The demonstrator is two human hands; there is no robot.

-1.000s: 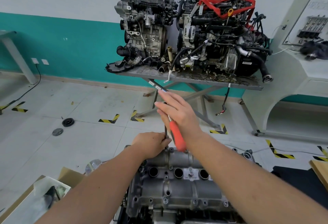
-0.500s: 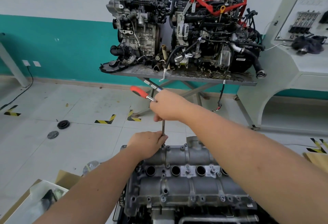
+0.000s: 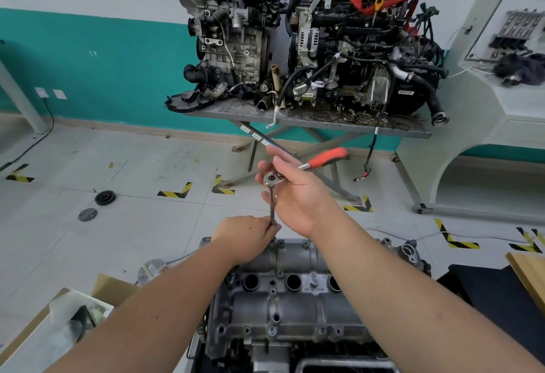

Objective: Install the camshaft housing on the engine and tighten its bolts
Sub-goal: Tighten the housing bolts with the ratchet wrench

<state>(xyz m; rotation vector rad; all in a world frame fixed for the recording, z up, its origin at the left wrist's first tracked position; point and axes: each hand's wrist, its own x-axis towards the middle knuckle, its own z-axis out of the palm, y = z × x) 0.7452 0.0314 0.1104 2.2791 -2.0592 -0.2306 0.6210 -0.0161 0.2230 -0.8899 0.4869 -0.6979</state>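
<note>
The camshaft housing point(image 3: 283, 299) sits on the engine directly below both hands. The left hand point(image 3: 246, 235) pinches the lower end of the extension bar point(image 3: 272, 206) just above a bolt at the housing's far edge. The right hand point(image 3: 298, 189) has its fingers loosely curled round the head of the ratchet point(image 3: 272, 179), whose red handle point(image 3: 328, 156) points away to the right of those fingers.

The socket could slip off the bolt (its seat is hidden under the left fingers) if the bar tilts while the handle swings, rounding the head or barking a knuckle on the casting.

Beyond the fingertips lies a pale tiled floor with hazard tape point(image 3: 177, 193), and two engines on a steel table point(image 3: 295, 120) against a teal wall. A cardboard box point(image 3: 59, 313) stands beside the left forearm.
</note>
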